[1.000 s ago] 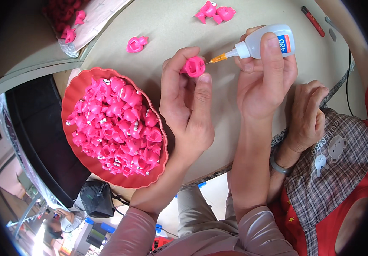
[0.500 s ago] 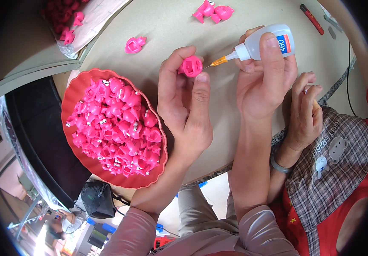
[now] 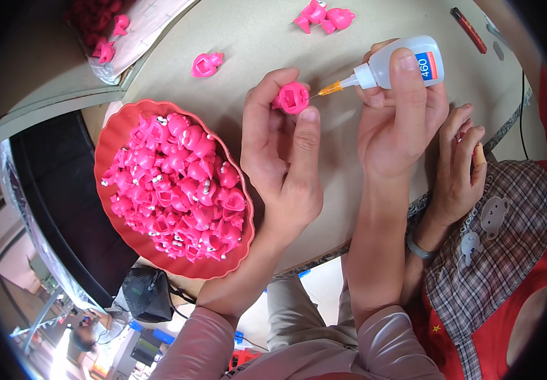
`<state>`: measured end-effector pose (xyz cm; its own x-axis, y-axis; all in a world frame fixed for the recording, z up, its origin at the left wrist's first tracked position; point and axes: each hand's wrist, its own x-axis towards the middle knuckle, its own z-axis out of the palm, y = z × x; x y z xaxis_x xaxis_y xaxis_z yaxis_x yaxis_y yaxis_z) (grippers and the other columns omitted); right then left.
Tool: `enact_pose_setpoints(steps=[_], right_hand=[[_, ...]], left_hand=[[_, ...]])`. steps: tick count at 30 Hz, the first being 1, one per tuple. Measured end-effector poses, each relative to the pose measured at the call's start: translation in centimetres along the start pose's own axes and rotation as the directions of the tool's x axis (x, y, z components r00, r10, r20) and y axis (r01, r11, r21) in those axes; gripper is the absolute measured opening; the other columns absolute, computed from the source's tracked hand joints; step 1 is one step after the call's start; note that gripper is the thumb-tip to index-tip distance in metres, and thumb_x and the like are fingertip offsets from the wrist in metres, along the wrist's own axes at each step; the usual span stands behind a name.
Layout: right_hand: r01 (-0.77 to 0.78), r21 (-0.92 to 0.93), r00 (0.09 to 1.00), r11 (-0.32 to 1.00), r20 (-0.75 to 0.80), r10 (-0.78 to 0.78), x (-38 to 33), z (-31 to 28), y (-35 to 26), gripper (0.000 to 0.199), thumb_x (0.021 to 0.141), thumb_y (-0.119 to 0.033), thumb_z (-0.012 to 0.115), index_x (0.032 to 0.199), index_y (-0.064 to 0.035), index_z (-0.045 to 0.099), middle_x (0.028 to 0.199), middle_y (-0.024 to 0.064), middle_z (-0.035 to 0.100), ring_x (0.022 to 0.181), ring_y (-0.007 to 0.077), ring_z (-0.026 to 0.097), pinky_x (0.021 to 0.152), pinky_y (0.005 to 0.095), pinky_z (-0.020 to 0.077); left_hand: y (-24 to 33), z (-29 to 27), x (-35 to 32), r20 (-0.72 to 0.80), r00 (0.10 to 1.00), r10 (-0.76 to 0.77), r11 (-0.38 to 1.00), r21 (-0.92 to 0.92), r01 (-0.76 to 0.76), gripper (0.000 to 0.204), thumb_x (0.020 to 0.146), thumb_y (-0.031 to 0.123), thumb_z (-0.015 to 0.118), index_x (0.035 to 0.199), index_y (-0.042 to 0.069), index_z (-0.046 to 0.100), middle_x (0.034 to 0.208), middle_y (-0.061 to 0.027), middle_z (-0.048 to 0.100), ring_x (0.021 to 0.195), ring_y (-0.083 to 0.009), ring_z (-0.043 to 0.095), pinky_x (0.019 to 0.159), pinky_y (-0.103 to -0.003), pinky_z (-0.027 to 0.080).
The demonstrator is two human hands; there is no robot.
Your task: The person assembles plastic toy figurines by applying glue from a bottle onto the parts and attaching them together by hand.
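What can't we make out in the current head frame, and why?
All in the head view:
Needle: too fine to tell whether its tip touches the pink piece.
Pink piece's far side: hidden by itself and the left hand.
Bottle: partly covered by the right hand.
Bowl: lower contents buried under upper ones.
Upper-left pile: dark, cut off by the black rim.

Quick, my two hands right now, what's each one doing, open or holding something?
Left hand: closed, holding a small pink toy piece between fingers and thumb.
Right hand: closed around a needle-tipped squeeze bottle.
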<state>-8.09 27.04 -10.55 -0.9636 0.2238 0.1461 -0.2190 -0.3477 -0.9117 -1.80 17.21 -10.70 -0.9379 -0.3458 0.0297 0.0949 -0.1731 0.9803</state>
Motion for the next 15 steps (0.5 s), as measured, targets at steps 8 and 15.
enact_pose_setpoints(steps=[8,15], right_hand=[[0.014,-0.006,1.000,1.000,0.025,-0.014,-0.01,-0.07,-0.32,0.021,0.096,-0.019,0.055,0.093,0.0019,0.056,0.081,0.0111,0.057,0.059,0.0082,0.040,0.052,0.0222,0.0313],[-0.004,0.057,1.000,0.998,-0.009,0.005,-0.10,-0.17,-0.07,0.021,0.096,-0.019,0.054,0.093,0.0022,0.056,0.080,0.0106,0.057,0.060,0.0084,0.041,0.053,0.0225,0.0318]], left_hand=[[0.28,0.19,-0.06,-0.013,1.000,-0.003,1.000,-0.009,0.002,0.036,0.095,-0.002,0.054,0.130,-0.001,0.047,0.098,-0.0008,0.053,0.082,-0.0059,0.047,0.075,-0.018,0.038],[0.01,0.22,-0.07,-0.007,1.000,0.000,1.000,-0.006,0.000,0.036,0.095,-0.001,0.054,0.130,-0.001,0.047,0.098,-0.0010,0.053,0.081,-0.0058,0.046,0.074,-0.018,0.038]])
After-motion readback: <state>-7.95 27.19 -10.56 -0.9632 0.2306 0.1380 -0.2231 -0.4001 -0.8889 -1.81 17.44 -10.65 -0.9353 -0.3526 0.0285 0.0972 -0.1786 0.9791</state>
